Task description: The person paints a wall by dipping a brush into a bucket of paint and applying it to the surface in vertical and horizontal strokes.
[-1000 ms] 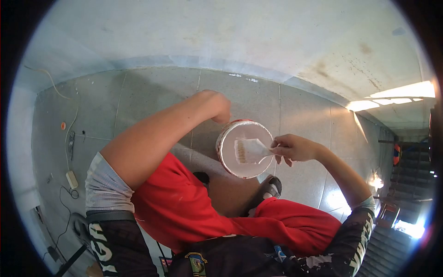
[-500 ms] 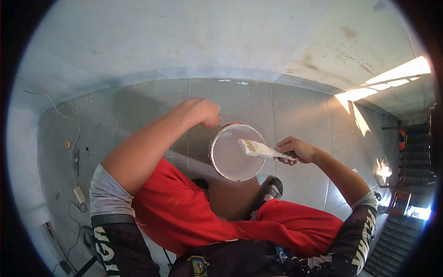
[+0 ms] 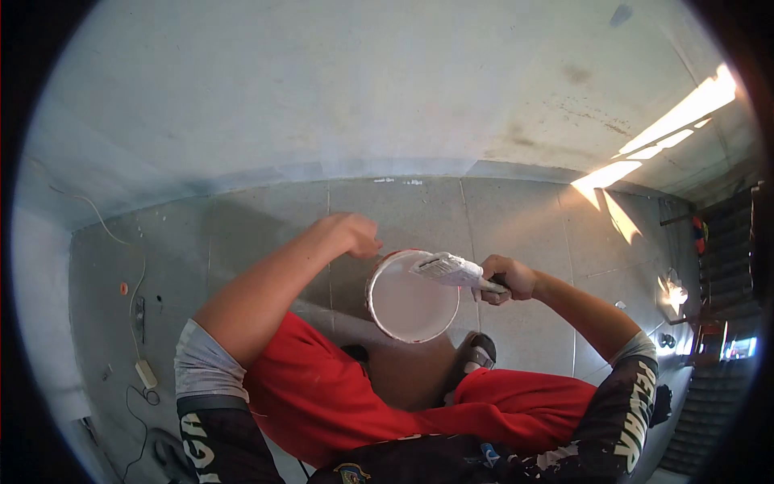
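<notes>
A round bucket (image 3: 413, 310) of pale paint, its rim streaked with red and white, is in front of my legs. My right hand (image 3: 508, 280) grips the handle of a paint-covered brush (image 3: 450, 269), whose bristles are over the far right part of the bucket's opening. Beside the bucket's far left rim is my left hand (image 3: 359, 235), its fingers curled; whether they pinch the rim or something else is hidden.
Ahead rises a pale wall (image 3: 363, 97) with stains at the right. On the grey tiled floor (image 3: 266, 234) lie a cable with a power strip (image 3: 146, 373) and an orange ring (image 3: 124, 288) at the left. A sandalled foot (image 3: 482, 351) is near the bucket.
The view has tilted up, so bucket and hands appear lower. The brush has turned in my right hand, its bristles now nearer the bucket's far rim.
</notes>
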Demonstrator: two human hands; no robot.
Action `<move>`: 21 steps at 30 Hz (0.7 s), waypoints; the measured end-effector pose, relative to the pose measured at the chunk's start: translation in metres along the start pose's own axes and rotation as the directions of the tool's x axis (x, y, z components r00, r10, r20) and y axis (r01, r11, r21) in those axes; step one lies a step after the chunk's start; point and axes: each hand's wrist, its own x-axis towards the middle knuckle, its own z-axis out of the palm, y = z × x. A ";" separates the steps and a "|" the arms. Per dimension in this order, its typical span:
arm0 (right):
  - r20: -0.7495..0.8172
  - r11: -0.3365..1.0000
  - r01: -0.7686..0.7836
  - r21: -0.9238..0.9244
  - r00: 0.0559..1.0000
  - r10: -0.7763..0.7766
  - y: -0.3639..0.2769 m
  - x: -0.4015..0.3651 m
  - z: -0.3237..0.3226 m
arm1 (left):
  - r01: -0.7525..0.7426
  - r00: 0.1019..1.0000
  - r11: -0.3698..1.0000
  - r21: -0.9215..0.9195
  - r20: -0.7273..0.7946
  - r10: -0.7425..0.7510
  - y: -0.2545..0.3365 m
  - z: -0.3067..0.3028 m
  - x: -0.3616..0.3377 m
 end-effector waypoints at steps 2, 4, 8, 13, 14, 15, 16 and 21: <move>-0.015 1.000 0.014 -0.022 1.000 -0.014 -0.003 0.001 0.001 | -0.007 0.999 1.000 0.009 -0.036 0.007 -0.002 0.003 0.002; -0.030 0.999 0.024 -0.041 0.999 -0.025 -0.003 0.001 0.000 | 0.016 1.000 1.000 -0.005 -0.018 -0.016 0.000 0.001 -0.001; 0.008 0.999 0.049 -0.009 0.999 -0.049 -0.008 0.002 0.001 | 0.028 0.999 0.999 -0.034 -0.018 -0.029 0.001 -0.002 -0.009; 0.028 0.998 0.030 0.047 0.999 -0.031 -0.012 0.004 0.003 | 0.013 1.000 1.000 -0.011 -0.009 -0.013 0.001 -0.002 -0.009; 0.023 0.996 0.019 0.085 1.000 -0.021 -0.011 0.004 0.003 | 0.012 1.000 1.000 -0.005 -0.011 -0.012 0.000 -0.001 -0.008; 0.017 0.993 0.010 0.121 1.000 -0.012 -0.011 0.004 0.003 | -0.002 1.000 1.000 0.001 -0.012 0.002 0.000 0.000 -0.007; 0.013 0.993 0.017 0.120 1.000 -0.019 -0.012 0.003 0.005 | -0.017 1.000 1.000 0.006 -0.013 0.017 -0.001 0.001 -0.006; 0.053 0.990 0.008 0.138 0.998 -0.015 -0.022 -0.002 0.005 | -0.010 0.999 1.000 0.014 -0.032 0.010 -0.002 0.004 -0.006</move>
